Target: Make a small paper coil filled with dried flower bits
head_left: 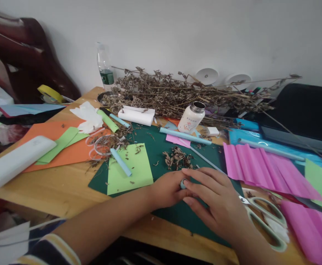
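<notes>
Where the two hands meet over the dark green mat (pixel 161 147), a small blue paper roll (pixel 183 183) is held just off the mat's near middle. It is pinched in the curled, closed fingers of the left hand (pixel 166 189). Only its round end is shown, so its long axis is judged to point up toward the camera, with the rest hidden in that fist. The right hand (pixel 218 204) is laid to the right of the roll with its fingers stretched almost flat and closed on nothing; only the index tip is set against the roll. The left hand is therefore the nearer. One pair of scissors (pixel 265 217) is counted, one white bottle (pixel 191 117), two pink pleated sheets (pixel 265 169), and at least four longer blue rolls (pixel 121 162) lying loose.
</notes>
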### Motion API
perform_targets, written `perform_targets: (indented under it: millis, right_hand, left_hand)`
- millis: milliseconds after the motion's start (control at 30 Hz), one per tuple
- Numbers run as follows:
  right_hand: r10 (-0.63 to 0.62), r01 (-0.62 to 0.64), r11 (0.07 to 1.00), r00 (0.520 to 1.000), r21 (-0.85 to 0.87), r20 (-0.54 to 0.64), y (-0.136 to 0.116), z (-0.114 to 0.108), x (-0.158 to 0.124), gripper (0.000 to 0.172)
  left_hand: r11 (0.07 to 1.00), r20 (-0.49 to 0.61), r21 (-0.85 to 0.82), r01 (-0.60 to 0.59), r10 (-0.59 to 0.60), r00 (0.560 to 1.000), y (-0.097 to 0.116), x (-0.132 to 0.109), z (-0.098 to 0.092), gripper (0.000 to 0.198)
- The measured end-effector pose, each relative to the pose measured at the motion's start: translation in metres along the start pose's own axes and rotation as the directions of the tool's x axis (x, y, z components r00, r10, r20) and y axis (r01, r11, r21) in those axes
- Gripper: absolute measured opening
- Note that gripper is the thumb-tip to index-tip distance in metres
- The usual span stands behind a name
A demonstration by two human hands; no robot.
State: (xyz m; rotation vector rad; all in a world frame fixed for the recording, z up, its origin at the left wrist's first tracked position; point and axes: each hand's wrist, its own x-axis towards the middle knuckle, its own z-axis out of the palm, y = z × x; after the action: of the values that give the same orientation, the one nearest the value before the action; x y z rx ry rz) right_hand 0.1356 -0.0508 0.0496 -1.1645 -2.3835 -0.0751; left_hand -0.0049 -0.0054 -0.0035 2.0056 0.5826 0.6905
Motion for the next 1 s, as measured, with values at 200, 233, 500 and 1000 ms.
perform_targets:
  millis: [200, 233, 500, 1000]
  right_hand:
    - [0.086, -0.092, 0.994, 0.990, 0.050, 0.112, -0.012, -0.008, 0.006, 0.013]
    - [0.083, -0.095, 0.992, 0.988, 0.089, 0.128, -0.011, -0.009, 0.005, 0.014]
    - [0.508, -0.455, 0.853, 0.835, 0.256, -0.209, 0.062, -0.002, -0.016, 0.026]
    - [0.715, -0.708, 0.695, 0.698, -0.123, 0.019, 0.117, 0.029, -0.013, 0.020]
  left_hand:
    - [0.994, -0.024, -0.089, -0.057, 0.055, 0.998, -0.005, -0.002, 0.001, 0.030]
    - [0.989, -0.041, -0.129, -0.079, 0.075, 0.996, -0.006, -0.003, 0.001, 0.036]
    - [0.875, -0.079, -0.474, -0.102, 0.074, 0.994, -0.003, -0.002, 0.005, 0.051]
    - [0.789, -0.070, -0.611, -0.064, 0.026, 0.997, -0.004, -0.002, 0.006, 0.036]
